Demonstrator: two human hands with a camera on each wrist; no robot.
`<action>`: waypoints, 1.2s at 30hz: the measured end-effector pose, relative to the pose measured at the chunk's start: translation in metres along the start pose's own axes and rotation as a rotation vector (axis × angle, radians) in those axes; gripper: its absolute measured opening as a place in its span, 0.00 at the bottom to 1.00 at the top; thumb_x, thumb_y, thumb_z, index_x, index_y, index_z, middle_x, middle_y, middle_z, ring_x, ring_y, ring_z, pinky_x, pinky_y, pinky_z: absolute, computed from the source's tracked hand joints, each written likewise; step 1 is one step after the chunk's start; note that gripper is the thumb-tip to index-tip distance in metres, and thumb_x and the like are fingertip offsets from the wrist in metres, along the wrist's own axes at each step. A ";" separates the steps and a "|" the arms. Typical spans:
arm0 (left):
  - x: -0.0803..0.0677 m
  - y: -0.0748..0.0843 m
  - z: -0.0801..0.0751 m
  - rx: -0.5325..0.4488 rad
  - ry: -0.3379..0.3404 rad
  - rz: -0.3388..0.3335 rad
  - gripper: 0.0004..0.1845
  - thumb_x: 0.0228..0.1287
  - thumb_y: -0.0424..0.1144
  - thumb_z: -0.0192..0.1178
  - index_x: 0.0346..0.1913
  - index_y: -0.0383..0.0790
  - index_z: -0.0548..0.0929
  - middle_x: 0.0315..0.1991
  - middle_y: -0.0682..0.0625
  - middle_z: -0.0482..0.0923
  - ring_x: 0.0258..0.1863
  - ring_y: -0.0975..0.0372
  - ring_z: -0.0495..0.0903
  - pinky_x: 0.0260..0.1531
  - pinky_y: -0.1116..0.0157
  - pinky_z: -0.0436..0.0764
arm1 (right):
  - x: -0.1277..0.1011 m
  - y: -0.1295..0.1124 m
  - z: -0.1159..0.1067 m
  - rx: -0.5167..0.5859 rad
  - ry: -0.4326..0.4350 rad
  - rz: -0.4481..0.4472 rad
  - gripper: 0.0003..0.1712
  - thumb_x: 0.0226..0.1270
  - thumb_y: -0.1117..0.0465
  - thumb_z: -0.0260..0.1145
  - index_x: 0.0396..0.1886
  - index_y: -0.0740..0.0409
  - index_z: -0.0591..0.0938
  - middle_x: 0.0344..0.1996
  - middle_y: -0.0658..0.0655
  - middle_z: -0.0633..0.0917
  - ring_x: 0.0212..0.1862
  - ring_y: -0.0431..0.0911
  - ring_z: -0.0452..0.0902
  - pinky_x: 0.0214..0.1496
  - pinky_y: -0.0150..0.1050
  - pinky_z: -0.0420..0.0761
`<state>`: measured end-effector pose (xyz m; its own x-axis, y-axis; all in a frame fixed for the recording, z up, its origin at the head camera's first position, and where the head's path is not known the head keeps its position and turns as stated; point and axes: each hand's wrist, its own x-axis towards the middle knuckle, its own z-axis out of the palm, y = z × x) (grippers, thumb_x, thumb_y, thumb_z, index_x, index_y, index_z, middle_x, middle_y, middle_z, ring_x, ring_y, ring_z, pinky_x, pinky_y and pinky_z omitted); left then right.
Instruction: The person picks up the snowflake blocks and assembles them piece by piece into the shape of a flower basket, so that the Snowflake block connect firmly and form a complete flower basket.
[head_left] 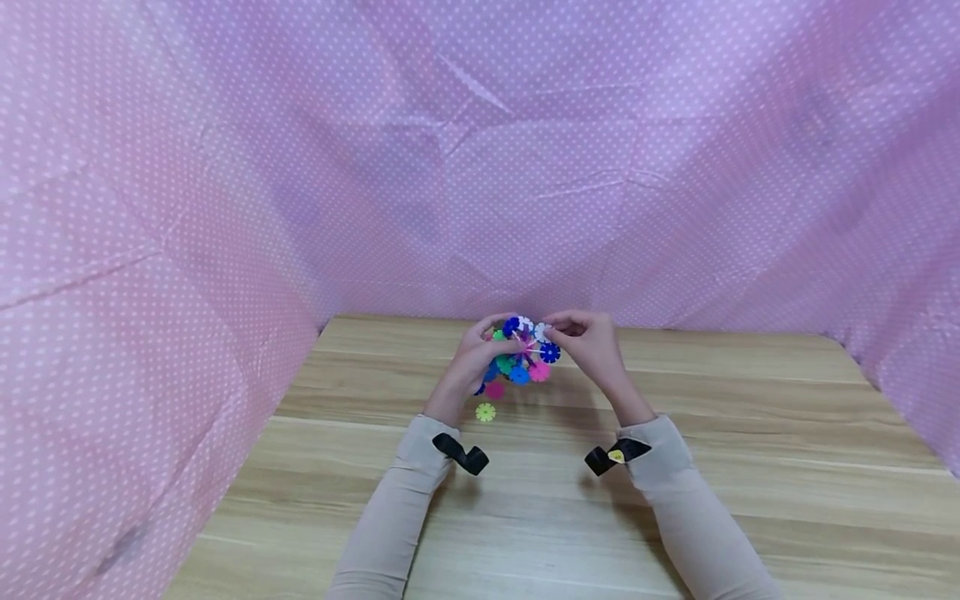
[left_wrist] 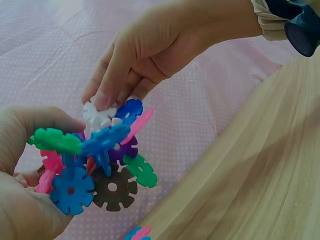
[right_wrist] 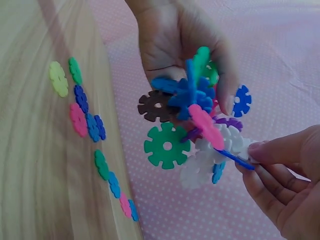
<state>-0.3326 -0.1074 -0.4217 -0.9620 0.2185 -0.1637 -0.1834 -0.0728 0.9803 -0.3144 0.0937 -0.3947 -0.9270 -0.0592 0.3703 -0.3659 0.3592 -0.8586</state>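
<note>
Above the far middle of the wooden counter [head_left: 675, 467], between my two hands, I hold a cluster of plastic snowflake discs [head_left: 522, 354] up in the air, clear of the wood. My left hand [head_left: 480, 350] cups the cluster from its side, fingers curled round the green and pink discs. My right hand [head_left: 588, 342] has its grip closed in a pinch, thumb and fingertips [left_wrist: 106, 98] clamped on a white disc [left_wrist: 96, 115] at the top of the cluster, just beside a blue one.

I judge the cluster to be very light. Each disc looks thin and stiff, with slotted edges that lock into one another. The joints are friction fits only, so I expect the whole shape to be fragile: squeezing across it or pulling one disc sideways could pop pieces loose. Smooth plastic may also slip. The safest hold seems to be a cradling one around the dense middle, with single discs pinched flat on both faces.

Loose discs [right_wrist: 85, 112] lie in a row on the counter beneath, including a yellow-green one [head_left: 485, 412]. Pink dotted cloth [head_left: 480, 150] walls the space.
</note>
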 end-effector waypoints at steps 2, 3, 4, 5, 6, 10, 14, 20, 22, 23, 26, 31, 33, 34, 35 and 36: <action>0.000 0.001 0.000 -0.010 -0.001 0.000 0.29 0.59 0.33 0.72 0.65 0.48 0.79 0.63 0.42 0.76 0.56 0.52 0.81 0.58 0.53 0.83 | -0.001 0.000 0.001 0.002 0.000 -0.009 0.06 0.63 0.70 0.73 0.39 0.68 0.90 0.34 0.68 0.90 0.29 0.34 0.82 0.32 0.24 0.82; 0.001 0.001 0.000 -0.013 -0.004 0.003 0.29 0.59 0.33 0.71 0.64 0.47 0.79 0.63 0.42 0.76 0.56 0.52 0.81 0.58 0.53 0.83 | 0.000 0.000 0.001 0.004 -0.001 -0.015 0.06 0.63 0.70 0.73 0.39 0.68 0.90 0.34 0.68 0.90 0.29 0.35 0.82 0.32 0.24 0.82; 0.001 0.002 0.000 -0.016 -0.004 0.004 0.29 0.59 0.32 0.71 0.64 0.47 0.79 0.63 0.42 0.77 0.55 0.53 0.81 0.57 0.53 0.83 | 0.000 0.000 0.001 0.004 -0.001 -0.018 0.06 0.63 0.69 0.73 0.39 0.67 0.90 0.34 0.67 0.90 0.29 0.35 0.82 0.32 0.24 0.82; 0.001 0.002 0.000 -0.016 -0.004 0.007 0.29 0.59 0.32 0.71 0.64 0.47 0.79 0.63 0.42 0.77 0.55 0.53 0.81 0.57 0.53 0.83 | 0.000 0.000 0.002 0.006 -0.002 -0.021 0.06 0.64 0.69 0.73 0.39 0.67 0.90 0.34 0.67 0.90 0.29 0.35 0.82 0.32 0.24 0.82; 0.001 0.003 0.000 -0.016 -0.005 0.008 0.29 0.58 0.31 0.71 0.64 0.47 0.79 0.63 0.42 0.77 0.55 0.53 0.81 0.57 0.53 0.83 | 0.000 0.000 0.002 0.007 -0.001 -0.023 0.06 0.64 0.69 0.73 0.39 0.67 0.90 0.34 0.67 0.90 0.29 0.35 0.82 0.32 0.24 0.82; 0.003 0.007 -0.003 -0.007 -0.034 0.006 0.30 0.59 0.32 0.71 0.65 0.48 0.78 0.64 0.43 0.76 0.56 0.54 0.79 0.59 0.54 0.82 | 0.001 -0.004 0.001 0.029 0.004 -0.001 0.08 0.64 0.69 0.73 0.41 0.69 0.89 0.35 0.69 0.90 0.29 0.33 0.81 0.33 0.23 0.81; 0.004 0.011 -0.012 -0.025 -0.133 0.001 0.33 0.60 0.31 0.70 0.69 0.50 0.76 0.68 0.46 0.71 0.64 0.52 0.73 0.69 0.48 0.71 | 0.004 -0.002 -0.001 0.070 0.041 0.037 0.09 0.63 0.68 0.73 0.42 0.70 0.89 0.36 0.71 0.89 0.30 0.33 0.80 0.33 0.23 0.80; 0.006 0.012 -0.014 -0.081 -0.110 -0.012 0.35 0.62 0.33 0.70 0.72 0.48 0.72 0.67 0.46 0.74 0.66 0.50 0.72 0.70 0.39 0.65 | 0.005 0.001 0.003 0.130 0.117 0.058 0.10 0.61 0.70 0.74 0.41 0.71 0.88 0.35 0.72 0.87 0.29 0.33 0.79 0.30 0.22 0.78; 0.006 0.011 -0.010 -0.117 -0.061 0.006 0.33 0.63 0.34 0.69 0.71 0.47 0.74 0.65 0.44 0.76 0.64 0.52 0.75 0.70 0.43 0.69 | 0.004 -0.003 0.007 0.134 0.126 0.060 0.09 0.61 0.72 0.74 0.41 0.73 0.88 0.35 0.74 0.87 0.28 0.34 0.78 0.29 0.21 0.77; 0.007 0.010 -0.008 -0.134 -0.033 0.019 0.31 0.63 0.34 0.69 0.70 0.46 0.75 0.64 0.44 0.77 0.62 0.53 0.77 0.68 0.46 0.72 | 0.003 -0.006 0.009 0.134 0.127 0.060 0.09 0.61 0.72 0.73 0.41 0.74 0.87 0.35 0.75 0.87 0.28 0.35 0.78 0.29 0.20 0.77; 0.006 0.008 -0.002 -0.150 0.041 0.068 0.27 0.63 0.36 0.70 0.65 0.47 0.80 0.63 0.46 0.79 0.59 0.55 0.79 0.62 0.55 0.80 | -0.002 -0.020 0.013 0.126 0.123 0.070 0.10 0.61 0.75 0.72 0.41 0.77 0.86 0.35 0.77 0.86 0.29 0.37 0.79 0.30 0.20 0.78; 0.005 0.005 0.001 -0.082 0.081 0.100 0.26 0.61 0.36 0.71 0.64 0.51 0.81 0.64 0.47 0.76 0.58 0.55 0.78 0.59 0.57 0.82 | -0.004 -0.020 0.020 0.121 0.138 0.094 0.10 0.61 0.76 0.71 0.42 0.78 0.85 0.37 0.78 0.86 0.31 0.38 0.79 0.32 0.20 0.78; 0.004 0.005 0.000 -0.041 0.073 0.097 0.28 0.61 0.34 0.72 0.64 0.52 0.80 0.64 0.46 0.75 0.59 0.53 0.78 0.61 0.55 0.81 | -0.002 -0.013 0.022 0.117 0.139 0.097 0.10 0.62 0.75 0.71 0.42 0.76 0.86 0.37 0.77 0.86 0.30 0.36 0.79 0.32 0.20 0.78; 0.004 0.004 -0.001 -0.023 0.071 0.094 0.28 0.60 0.34 0.72 0.64 0.52 0.80 0.64 0.46 0.75 0.60 0.53 0.77 0.61 0.54 0.81 | -0.001 -0.008 0.023 0.116 0.138 0.096 0.09 0.62 0.74 0.72 0.42 0.75 0.86 0.37 0.76 0.86 0.30 0.35 0.79 0.33 0.20 0.78; 0.004 0.005 -0.001 -0.011 0.069 0.089 0.29 0.60 0.33 0.72 0.64 0.52 0.80 0.64 0.46 0.75 0.60 0.53 0.77 0.62 0.54 0.80 | 0.000 -0.006 0.023 0.119 0.134 0.096 0.09 0.62 0.73 0.72 0.42 0.74 0.87 0.37 0.75 0.87 0.30 0.34 0.79 0.33 0.20 0.78; 0.004 0.005 -0.002 -0.001 0.070 0.083 0.29 0.59 0.34 0.73 0.63 0.53 0.80 0.64 0.47 0.75 0.60 0.53 0.77 0.62 0.54 0.80 | 0.001 -0.004 0.024 0.122 0.128 0.094 0.09 0.62 0.72 0.72 0.42 0.73 0.87 0.37 0.75 0.87 0.30 0.34 0.79 0.33 0.20 0.78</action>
<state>-0.3382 -0.1091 -0.4177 -0.9856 0.1436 -0.0895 -0.1029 -0.0887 0.9907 -0.3155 0.0703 -0.3995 -0.9424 0.0914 0.3219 -0.2926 0.2416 -0.9252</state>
